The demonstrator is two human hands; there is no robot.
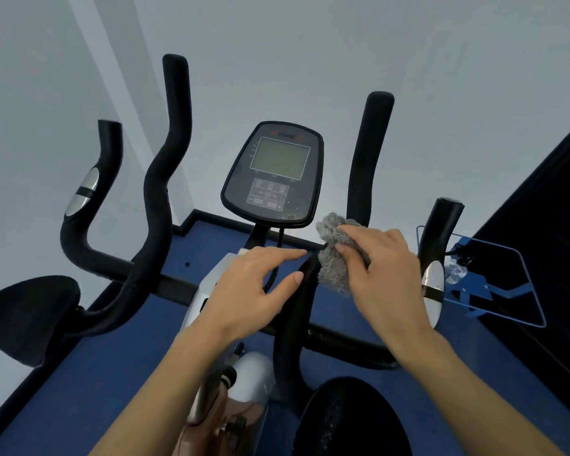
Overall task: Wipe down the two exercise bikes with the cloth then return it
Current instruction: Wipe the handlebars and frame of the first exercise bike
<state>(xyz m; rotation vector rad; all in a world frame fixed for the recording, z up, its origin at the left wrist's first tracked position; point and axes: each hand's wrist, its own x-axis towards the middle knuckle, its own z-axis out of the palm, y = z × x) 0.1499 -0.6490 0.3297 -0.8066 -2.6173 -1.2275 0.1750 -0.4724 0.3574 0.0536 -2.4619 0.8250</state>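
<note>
An exercise bike fills the head view, with a grey console [273,172] at the centre and black foam handlebars [165,179] curving up on both sides. My right hand [379,271] is shut on a fluffy grey cloth [334,255], pressing it against the black inner handlebar post [301,311] just below the console's right corner. My left hand [250,287] hovers beside that post with fingers spread, fingertips at or close to it, holding nothing. The bike's silver body [208,291] lies under my left wrist.
A black elbow pad [30,317] sits at the far left and another black pad [349,419] at the bottom. A clear panel holding a plastic bottle [454,271] stands to the right by a dark wall. Blue carpet [89,373] covers the floor; pale walls stand behind.
</note>
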